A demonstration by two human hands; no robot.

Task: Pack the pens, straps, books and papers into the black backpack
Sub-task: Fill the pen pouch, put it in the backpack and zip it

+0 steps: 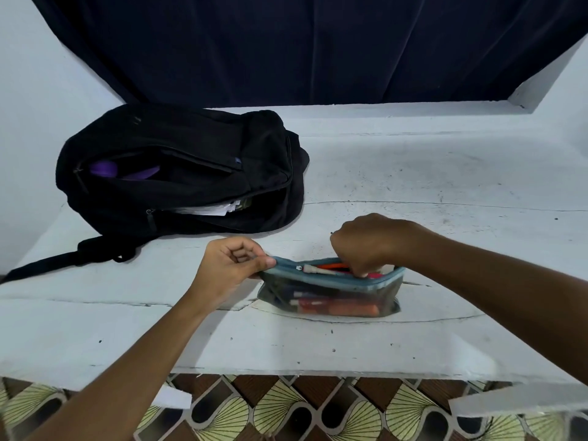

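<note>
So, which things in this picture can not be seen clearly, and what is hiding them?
All in the head view:
- Right hand: its fingertips are inside the pencil pouch, so its grip is hidden.
- Pens: blurred by the pouch's mesh wall; their number is unclear.
- Black backpack: only paper edges and something purple show through the openings; the rest is hidden.
- Backpack strap: cut off by the left edge.

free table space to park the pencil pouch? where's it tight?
Bare: the wide stretch right of the black backpack, from the back ledge to the pencil pouch; also the front strip between pouch and table edge. Crowded: the gap between backpack and pouch, where the left hand pinches the pouch end and the right hand reaches inside.
</note>
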